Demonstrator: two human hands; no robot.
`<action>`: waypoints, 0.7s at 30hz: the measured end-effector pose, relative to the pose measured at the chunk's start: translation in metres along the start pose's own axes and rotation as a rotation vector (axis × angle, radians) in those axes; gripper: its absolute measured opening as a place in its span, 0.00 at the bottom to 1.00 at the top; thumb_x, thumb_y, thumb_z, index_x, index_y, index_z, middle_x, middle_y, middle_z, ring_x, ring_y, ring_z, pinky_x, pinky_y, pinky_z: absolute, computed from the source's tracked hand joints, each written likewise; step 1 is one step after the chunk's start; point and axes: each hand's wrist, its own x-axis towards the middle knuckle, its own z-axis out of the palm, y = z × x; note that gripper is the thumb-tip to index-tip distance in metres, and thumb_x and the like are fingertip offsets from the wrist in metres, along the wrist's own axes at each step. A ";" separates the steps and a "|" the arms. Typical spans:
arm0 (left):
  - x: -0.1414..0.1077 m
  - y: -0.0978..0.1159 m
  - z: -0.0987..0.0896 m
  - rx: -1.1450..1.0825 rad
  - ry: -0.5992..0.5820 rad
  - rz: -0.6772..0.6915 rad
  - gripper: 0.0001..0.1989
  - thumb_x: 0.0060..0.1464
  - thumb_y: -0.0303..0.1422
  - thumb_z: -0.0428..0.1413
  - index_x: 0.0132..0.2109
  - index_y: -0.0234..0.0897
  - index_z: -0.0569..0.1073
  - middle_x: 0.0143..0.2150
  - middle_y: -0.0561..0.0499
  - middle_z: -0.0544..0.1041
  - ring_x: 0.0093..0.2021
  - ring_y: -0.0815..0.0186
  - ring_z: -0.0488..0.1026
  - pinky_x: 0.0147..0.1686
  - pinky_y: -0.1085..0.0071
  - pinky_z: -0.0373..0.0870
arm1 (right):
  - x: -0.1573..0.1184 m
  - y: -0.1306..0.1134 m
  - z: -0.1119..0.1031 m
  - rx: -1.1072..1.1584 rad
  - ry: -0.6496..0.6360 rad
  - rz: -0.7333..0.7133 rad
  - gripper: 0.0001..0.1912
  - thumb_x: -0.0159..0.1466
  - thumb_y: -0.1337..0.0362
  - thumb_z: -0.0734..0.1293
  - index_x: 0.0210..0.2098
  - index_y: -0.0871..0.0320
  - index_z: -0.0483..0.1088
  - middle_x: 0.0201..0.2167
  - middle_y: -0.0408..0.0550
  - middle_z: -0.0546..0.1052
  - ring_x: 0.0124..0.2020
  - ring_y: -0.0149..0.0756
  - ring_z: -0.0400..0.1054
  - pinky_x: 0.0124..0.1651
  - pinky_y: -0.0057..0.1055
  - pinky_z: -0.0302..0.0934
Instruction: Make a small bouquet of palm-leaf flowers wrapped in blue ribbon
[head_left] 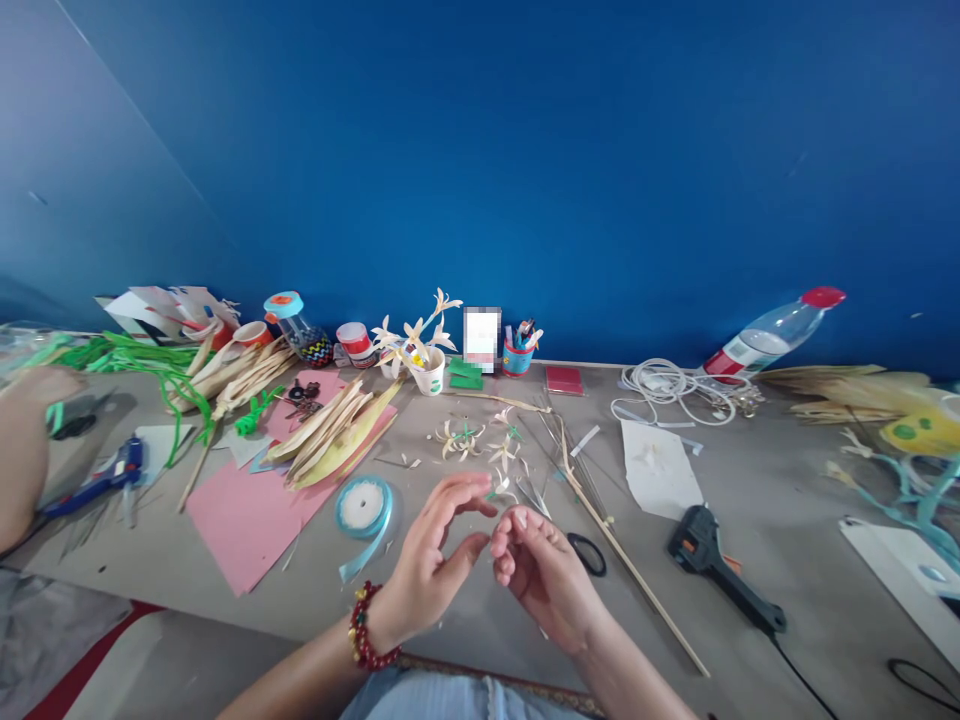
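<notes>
Over the near middle of the table point(322, 590), my left hand point(442, 560), with a red bead bracelet on its wrist, has its thumb and fingers apart and nothing between them. My right hand point(544, 570) is just to its right, thumb and fingers pinched together; whatever it pinches is too small to make out. Just beyond the fingertips lie small pale husk flowers point(504, 452) with green centres. Scissors with black handles point(589, 553) lie partly behind my right hand. A roll of blue ribbon point(365, 505) rests left of my left hand.
Pink paper point(240, 520), dried husks point(322, 430) and a blue glue gun point(120, 475) are at left, near another person's arm point(26, 450). A paper cup point(430, 374) holds flowers at the back. A black glue gun point(724, 570), long stick point(637, 577) and tilted bottle point(772, 335) are at right.
</notes>
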 end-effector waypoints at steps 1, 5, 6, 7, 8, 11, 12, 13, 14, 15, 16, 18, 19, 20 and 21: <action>0.000 0.000 0.000 0.035 0.012 0.004 0.15 0.62 0.24 0.52 0.54 0.42 0.69 0.56 0.42 0.71 0.51 0.61 0.73 0.52 0.63 0.70 | 0.000 0.000 0.001 0.004 0.002 0.001 0.14 0.57 0.56 0.77 0.28 0.62 0.77 0.22 0.45 0.78 0.19 0.23 0.68 0.25 0.20 0.65; 0.003 0.001 0.000 0.216 0.054 0.085 0.05 0.62 0.26 0.54 0.43 0.40 0.71 0.42 0.47 0.76 0.46 0.62 0.73 0.53 0.62 0.68 | -0.002 0.003 0.001 -0.033 -0.006 0.006 0.13 0.58 0.55 0.77 0.31 0.61 0.79 0.22 0.44 0.77 0.19 0.24 0.66 0.25 0.21 0.63; 0.004 0.002 0.000 0.257 0.067 0.119 0.05 0.62 0.25 0.53 0.42 0.40 0.70 0.39 0.48 0.76 0.44 0.63 0.73 0.54 0.61 0.67 | -0.003 0.004 0.000 -0.052 -0.007 -0.002 0.14 0.58 0.55 0.76 0.32 0.61 0.80 0.22 0.44 0.77 0.19 0.24 0.66 0.26 0.22 0.63; 0.004 0.002 0.000 0.302 0.073 0.155 0.06 0.62 0.24 0.52 0.41 0.40 0.70 0.37 0.49 0.75 0.42 0.64 0.72 0.56 0.59 0.66 | -0.004 0.005 0.000 -0.075 -0.006 -0.012 0.14 0.57 0.55 0.76 0.33 0.60 0.80 0.23 0.45 0.77 0.20 0.25 0.67 0.26 0.23 0.63; 0.005 0.003 0.001 0.347 0.069 0.187 0.07 0.63 0.23 0.50 0.40 0.39 0.69 0.36 0.50 0.74 0.40 0.65 0.72 0.56 0.58 0.64 | -0.005 0.005 -0.001 -0.102 -0.006 -0.024 0.14 0.57 0.54 0.76 0.33 0.60 0.81 0.23 0.45 0.78 0.21 0.26 0.67 0.26 0.24 0.63; 0.002 0.004 0.000 0.467 0.030 0.226 0.09 0.63 0.21 0.47 0.37 0.39 0.66 0.34 0.51 0.72 0.38 0.65 0.69 0.55 0.57 0.63 | -0.010 0.005 -0.003 -0.222 0.000 -0.076 0.15 0.58 0.54 0.76 0.36 0.60 0.82 0.25 0.48 0.80 0.24 0.29 0.70 0.30 0.27 0.64; 0.000 0.003 -0.001 0.495 0.025 0.216 0.10 0.63 0.21 0.45 0.37 0.39 0.65 0.34 0.51 0.71 0.37 0.64 0.68 0.53 0.58 0.64 | -0.012 0.005 -0.004 -0.264 0.005 -0.096 0.15 0.58 0.54 0.75 0.38 0.59 0.82 0.27 0.49 0.80 0.25 0.30 0.70 0.32 0.28 0.64; -0.003 0.000 -0.002 0.514 0.032 0.198 0.10 0.63 0.21 0.44 0.36 0.39 0.63 0.33 0.50 0.71 0.38 0.64 0.68 0.49 0.60 0.65 | -0.013 0.004 -0.004 -0.296 0.007 -0.109 0.16 0.59 0.54 0.75 0.40 0.59 0.82 0.28 0.49 0.81 0.25 0.30 0.71 0.33 0.28 0.64; -0.006 -0.003 -0.005 0.525 0.054 0.175 0.10 0.63 0.21 0.43 0.36 0.39 0.63 0.34 0.49 0.70 0.38 0.63 0.68 0.46 0.62 0.66 | -0.015 0.003 -0.005 -0.314 0.010 -0.116 0.17 0.60 0.53 0.74 0.43 0.58 0.81 0.30 0.49 0.81 0.26 0.30 0.71 0.33 0.28 0.64; -0.009 -0.007 -0.010 0.528 0.076 0.173 0.10 0.63 0.22 0.43 0.36 0.39 0.62 0.33 0.50 0.69 0.36 0.63 0.67 0.42 0.65 0.66 | -0.016 0.001 -0.006 -0.324 0.010 -0.111 0.18 0.60 0.53 0.74 0.45 0.57 0.80 0.31 0.50 0.81 0.26 0.30 0.70 0.33 0.29 0.63; -0.013 -0.011 -0.016 0.519 0.096 0.171 0.10 0.64 0.23 0.42 0.34 0.40 0.61 0.30 0.51 0.67 0.33 0.64 0.66 0.37 0.67 0.66 | -0.017 0.000 -0.008 -0.335 0.005 -0.095 0.18 0.61 0.53 0.73 0.45 0.57 0.80 0.32 0.50 0.81 0.26 0.30 0.70 0.33 0.29 0.63; -0.020 -0.018 -0.034 0.521 0.132 0.129 0.12 0.64 0.24 0.42 0.32 0.40 0.60 0.26 0.54 0.64 0.27 0.67 0.64 0.30 0.72 0.64 | -0.019 -0.005 -0.014 -0.390 -0.004 -0.059 0.17 0.61 0.52 0.73 0.39 0.60 0.79 0.32 0.50 0.80 0.26 0.31 0.70 0.33 0.30 0.63; -0.025 -0.019 -0.045 0.557 0.148 0.113 0.12 0.64 0.25 0.44 0.31 0.40 0.60 0.25 0.55 0.64 0.25 0.68 0.63 0.28 0.73 0.63 | -0.021 -0.008 -0.019 -0.439 0.004 -0.058 0.16 0.61 0.51 0.73 0.35 0.60 0.77 0.30 0.50 0.79 0.26 0.32 0.69 0.34 0.30 0.63; -0.032 -0.020 -0.058 0.597 0.138 0.120 0.13 0.64 0.25 0.46 0.30 0.40 0.61 0.24 0.55 0.64 0.24 0.68 0.63 0.27 0.74 0.64 | -0.022 -0.012 -0.025 -0.500 0.023 -0.076 0.17 0.60 0.51 0.73 0.30 0.61 0.75 0.27 0.48 0.78 0.25 0.31 0.68 0.33 0.30 0.62; -0.039 -0.018 -0.071 0.634 0.114 0.138 0.14 0.64 0.26 0.48 0.28 0.40 0.61 0.23 0.56 0.64 0.23 0.69 0.64 0.26 0.75 0.64 | -0.024 -0.017 -0.033 -0.571 0.060 -0.117 0.19 0.60 0.50 0.72 0.26 0.60 0.71 0.24 0.46 0.75 0.24 0.31 0.66 0.32 0.29 0.61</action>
